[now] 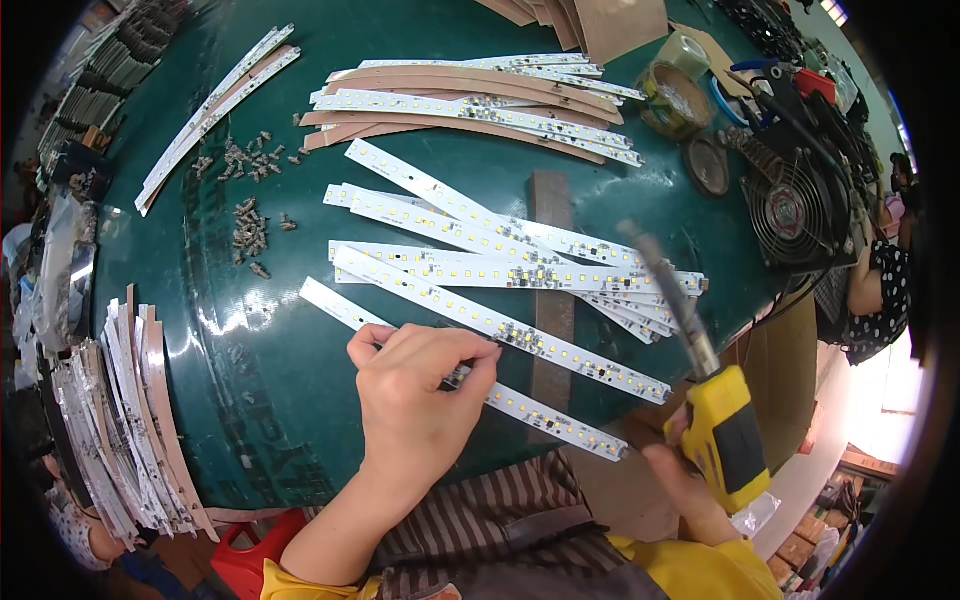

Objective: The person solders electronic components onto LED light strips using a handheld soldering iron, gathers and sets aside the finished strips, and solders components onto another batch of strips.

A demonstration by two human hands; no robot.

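A yellow-and-black, metal-shafted tool [733,438] is gripped in my right hand [692,488], and under my left hand [425,390], pinched narrow on what I can't quite tell, lies a slim white LED strip [555,421].

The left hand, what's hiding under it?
Under the left hand runs a white light strip. Both its ends show, but the hand covers part of its middle.

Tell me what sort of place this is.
Probably an electronics or lighting assembly workshop: long, narrow white LED circuit-board strips lie across a glossy green worktable, and the right hand grips a yellow-and-black handheld tool.
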